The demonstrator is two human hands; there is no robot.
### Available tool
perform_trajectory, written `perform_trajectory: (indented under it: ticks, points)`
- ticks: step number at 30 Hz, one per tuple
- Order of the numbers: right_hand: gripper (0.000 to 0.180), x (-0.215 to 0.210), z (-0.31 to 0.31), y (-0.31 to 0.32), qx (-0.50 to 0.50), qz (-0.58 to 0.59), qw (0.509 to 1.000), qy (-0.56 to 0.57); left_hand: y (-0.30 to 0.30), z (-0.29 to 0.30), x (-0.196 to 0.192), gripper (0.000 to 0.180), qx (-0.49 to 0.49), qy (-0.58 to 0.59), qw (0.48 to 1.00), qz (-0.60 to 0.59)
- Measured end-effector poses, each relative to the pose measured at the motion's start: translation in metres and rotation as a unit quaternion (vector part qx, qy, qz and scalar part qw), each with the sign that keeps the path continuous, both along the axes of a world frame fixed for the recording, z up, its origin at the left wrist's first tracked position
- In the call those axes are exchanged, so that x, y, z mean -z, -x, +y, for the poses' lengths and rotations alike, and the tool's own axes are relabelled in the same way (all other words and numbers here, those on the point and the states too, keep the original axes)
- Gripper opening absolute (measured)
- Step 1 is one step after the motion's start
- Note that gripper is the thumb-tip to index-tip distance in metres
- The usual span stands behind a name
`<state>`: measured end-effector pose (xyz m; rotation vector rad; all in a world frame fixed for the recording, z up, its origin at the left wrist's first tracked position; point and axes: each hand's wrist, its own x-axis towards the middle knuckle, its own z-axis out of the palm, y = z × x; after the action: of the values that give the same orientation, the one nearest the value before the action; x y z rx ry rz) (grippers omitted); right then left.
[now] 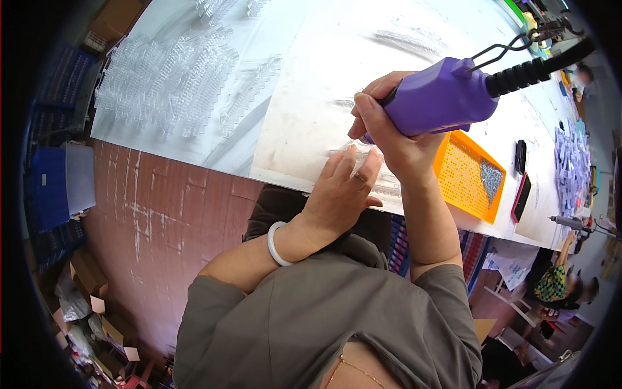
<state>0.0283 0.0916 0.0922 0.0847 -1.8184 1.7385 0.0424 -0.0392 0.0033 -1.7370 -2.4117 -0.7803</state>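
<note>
The right hand (389, 126) is closed around a purple power screwdriver (447, 94), holding it tip-down over a clear plastic strip (382, 178) that lies at the near edge of the white table (311, 78). The left hand (340, 191), a white bangle (277, 245) on its wrist, presses flat with straight fingers on that strip. An orange tray (463, 175) of screws sits just right of the hands, and piles of clear plastic parts (168, 81) fill the table's far left corner.

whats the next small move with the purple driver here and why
Probably lower the purple driver straight down onto the clear strip. The right hand grips it upright over the strip, and the left hand presses the strip flat on the table. The tip is hidden behind the hands.
</note>
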Motion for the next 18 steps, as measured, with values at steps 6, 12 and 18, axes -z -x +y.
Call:
perform_trajectory:
  ticks: [6,12,18]
  points:
    - [0.013,-0.007,0.000,0.004,0.003,-0.043,0.999,-0.013,0.002,0.002,-0.002,0.078,0.002,0.012,1.000,-0.009]
    - [0.006,-0.039,0.022,-0.012,0.022,0.089,0.995,0.051,0.006,0.005,-0.012,0.065,-0.004,-0.008,0.999,0.036]
    - [0.012,-0.050,0.055,-0.072,0.199,0.130,0.967,0.088,0.032,0.016,-0.017,0.030,0.028,-0.053,0.997,-0.041]
